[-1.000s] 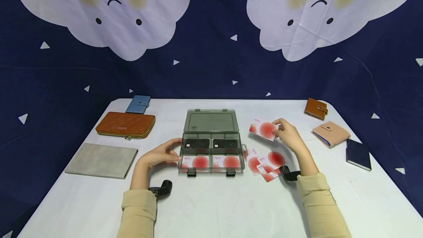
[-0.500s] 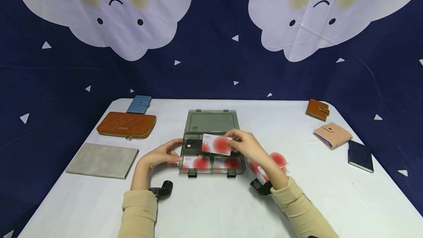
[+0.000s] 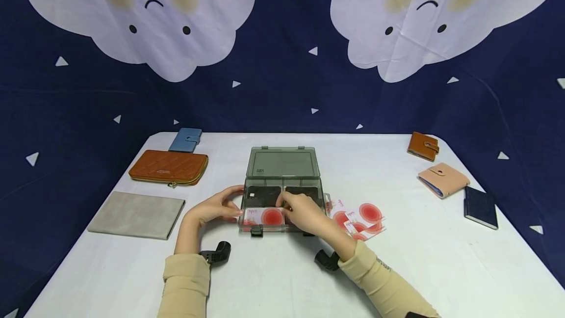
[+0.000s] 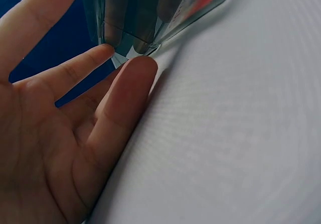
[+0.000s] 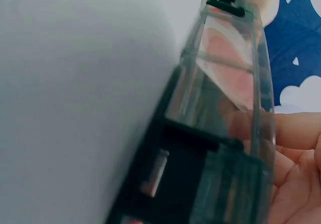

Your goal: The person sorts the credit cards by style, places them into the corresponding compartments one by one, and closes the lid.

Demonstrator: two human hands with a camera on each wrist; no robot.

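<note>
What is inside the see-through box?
The box holds dark cards in its two back compartments and a white card with a red circle front left. The right hand covers the front right compartment, so its contents are hidden.

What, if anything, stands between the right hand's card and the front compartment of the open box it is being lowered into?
Nothing visible blocks it. The lid is folded back, so the clear box is open on top. The right hand holds the card at the front compartments, where it is unclear whether other cards lie beneath. The left hand rests against the box's left side.
</note>
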